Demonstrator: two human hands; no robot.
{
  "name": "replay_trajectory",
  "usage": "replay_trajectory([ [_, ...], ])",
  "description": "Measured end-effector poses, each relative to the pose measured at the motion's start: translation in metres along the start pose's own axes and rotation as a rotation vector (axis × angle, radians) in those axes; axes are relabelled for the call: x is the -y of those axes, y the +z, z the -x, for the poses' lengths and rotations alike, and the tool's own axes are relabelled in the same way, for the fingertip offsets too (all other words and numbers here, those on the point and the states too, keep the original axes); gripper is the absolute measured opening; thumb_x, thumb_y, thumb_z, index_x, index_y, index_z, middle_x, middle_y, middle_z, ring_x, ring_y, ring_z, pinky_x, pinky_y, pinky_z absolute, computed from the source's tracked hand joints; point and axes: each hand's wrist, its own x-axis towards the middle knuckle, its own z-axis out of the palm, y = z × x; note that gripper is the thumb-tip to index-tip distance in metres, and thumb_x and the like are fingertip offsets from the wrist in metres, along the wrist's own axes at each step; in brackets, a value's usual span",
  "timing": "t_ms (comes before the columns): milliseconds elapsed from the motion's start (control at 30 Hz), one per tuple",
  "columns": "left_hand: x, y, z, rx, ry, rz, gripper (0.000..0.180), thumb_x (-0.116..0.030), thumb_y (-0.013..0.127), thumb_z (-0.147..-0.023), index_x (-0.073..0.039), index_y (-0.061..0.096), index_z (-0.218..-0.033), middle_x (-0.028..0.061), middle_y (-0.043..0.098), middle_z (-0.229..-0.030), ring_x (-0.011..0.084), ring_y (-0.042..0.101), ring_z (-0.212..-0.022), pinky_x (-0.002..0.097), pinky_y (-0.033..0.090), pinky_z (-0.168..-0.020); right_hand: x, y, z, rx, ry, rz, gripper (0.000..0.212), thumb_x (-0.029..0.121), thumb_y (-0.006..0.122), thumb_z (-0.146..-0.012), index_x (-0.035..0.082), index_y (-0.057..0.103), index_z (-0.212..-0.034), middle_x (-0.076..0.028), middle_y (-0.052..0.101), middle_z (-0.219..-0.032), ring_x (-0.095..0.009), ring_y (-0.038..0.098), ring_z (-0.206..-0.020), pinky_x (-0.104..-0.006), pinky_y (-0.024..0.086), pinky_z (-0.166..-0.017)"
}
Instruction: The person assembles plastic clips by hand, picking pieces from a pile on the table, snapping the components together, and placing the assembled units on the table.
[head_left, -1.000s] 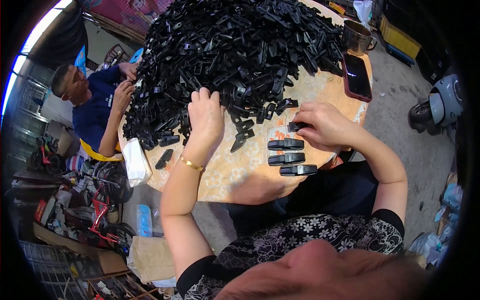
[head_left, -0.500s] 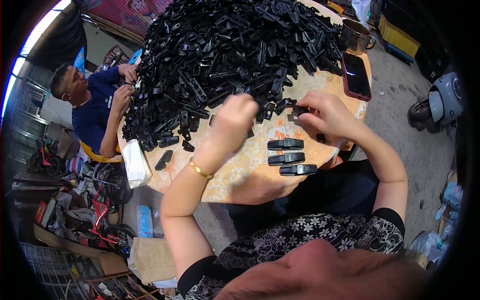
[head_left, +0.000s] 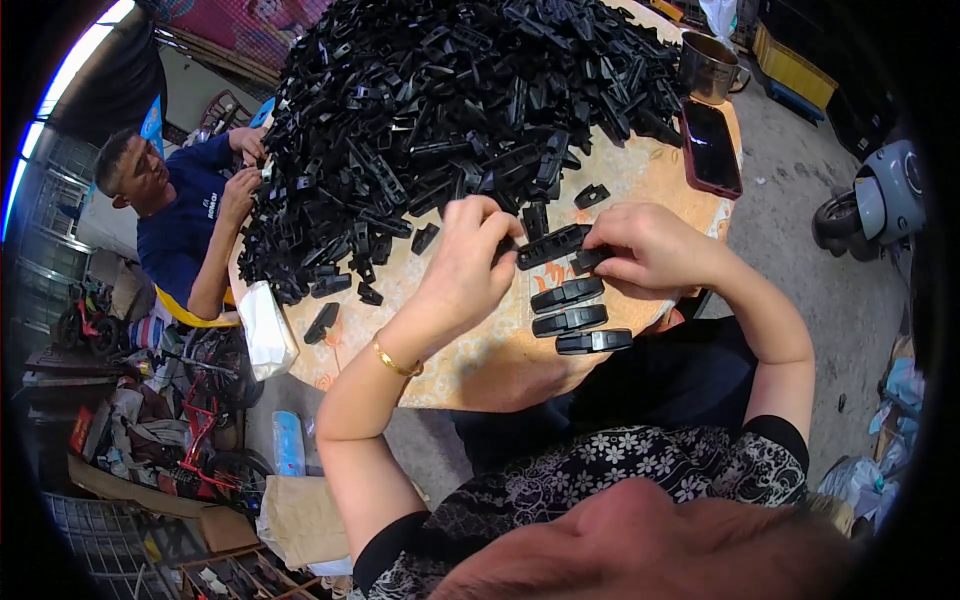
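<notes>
My left hand (head_left: pixel 466 255) is closed, thumb and fingers pinching a small black plastic part, mostly hidden by the fingers. Opposite it, my right hand (head_left: pixel 650 248) pinches another black plastic part (head_left: pixel 586 262). Between the fingertips of both hands lies a long black plastic part (head_left: pixel 550 246) with openings along it; whether either hand bears on it I cannot tell. Just below, three black clip-like pieces form a column: the upper one (head_left: pixel 568 293) tilted, then the middle one (head_left: pixel 570 320), and the lowest (head_left: pixel 594 342) at the table's near edge.
A large heap of black plastic parts (head_left: pixel 460 100) covers the far side of the flower-patterned table (head_left: pixel 450 355). A phone (head_left: pixel 711 150) and a metal mug (head_left: pixel 710 68) stand at the right. A white packet (head_left: pixel 268 330) lies left. Across the left edge, another person (head_left: pixel 185 205) handles parts.
My left hand has opened out from a blurred fist into a pinch nearer the right hand. My right hand has lowered slightly. The upper clip-like piece has turned askew.
</notes>
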Motion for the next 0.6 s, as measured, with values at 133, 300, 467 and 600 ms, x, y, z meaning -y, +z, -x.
replay_trajectory([
  [133,-0.009,0.013,-0.001,-0.158,0.021,-0.136,0.027,-0.010,0.071,-0.073,-0.002,0.063,-0.098,0.0087,0.057,-0.097,0.0293,0.049,-0.099,0.0408,0.042,-0.083,-0.006,0.008,-0.001,-0.048,-0.087,0.079,0.023,0.014,0.068,-0.076,0.002,0.064,-0.095,-0.015,0.061,-0.091,-0.034,0.059,-0.089,-0.0425,0.049,-0.075],
  [300,-0.013,0.026,-0.004,-0.014,0.070,-0.245,0.025,-0.012,0.072,-0.073,-0.004,0.060,-0.093,0.0089,0.055,-0.093,0.0292,0.050,-0.093,0.0399,0.042,-0.077,-0.021,0.012,-0.009,-0.337,0.145,0.344,0.024,0.016,0.067,-0.077,0.003,0.064,-0.097,-0.014,0.060,-0.094,-0.034,0.059,-0.090,-0.0425,0.049,-0.075],
  [467,-0.008,0.032,0.007,0.038,0.128,-0.193,0.029,-0.009,0.071,-0.073,-0.004,0.055,-0.096,0.0105,0.054,-0.091,0.0311,0.050,-0.090,0.0398,0.044,-0.077,-0.013,0.008,-0.007,-0.232,-0.013,0.042,0.022,0.013,0.070,-0.076,0.002,0.064,-0.093,-0.014,0.063,-0.085,-0.033,0.060,-0.082,-0.0391,0.049,-0.073],
  [600,-0.027,0.007,0.008,0.124,0.139,-0.029,0.035,-0.005,0.069,-0.073,-0.002,0.055,-0.104,0.0138,0.053,-0.094,0.0323,0.052,-0.085,0.0370,0.047,-0.075,0.007,0.007,0.000,-0.059,0.009,0.019,0.022,0.017,0.070,-0.074,0.004,0.066,-0.091,-0.014,0.062,-0.086,-0.034,0.061,-0.085,-0.0424,0.049,-0.073],
])
